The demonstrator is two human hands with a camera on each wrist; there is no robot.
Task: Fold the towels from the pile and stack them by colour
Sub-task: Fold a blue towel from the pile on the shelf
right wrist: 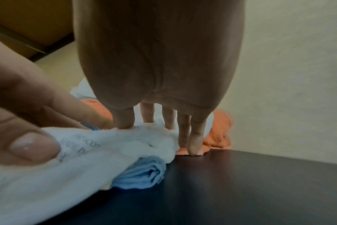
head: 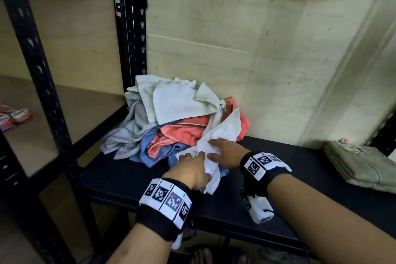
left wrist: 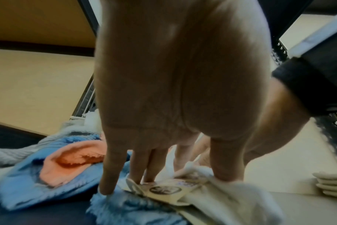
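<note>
We had both hands on a white towel [head: 216,141] at the near right edge of the pile [head: 171,122], which sat on the black shelf [head: 300,178] against the far wall. Our left hand [head: 190,170] pinched the towel's near end, thumb on top by its printed label [right wrist: 77,146] and fingers curled beneath it, with the little finger reaching down to a blue towel [left wrist: 125,204] underneath. Our right hand [head: 225,150] lay just beside the left, its fingers nearly straight and pointing down onto the same white towel; we could not tell whether the thumb had closed on the cloth or only pressed on it. The white towel ran from our hands up over a coral towel [head: 182,133] towards the far side of the pile. Pale grey and pale green towels lay heaped on the pile's far left. Well to the right on the same shelf sat a folded stack of pale green towels [head: 362,165]. On the wooden shelf [head: 64,113] to the left lay some small red and white packets [head: 15,117].
</note>
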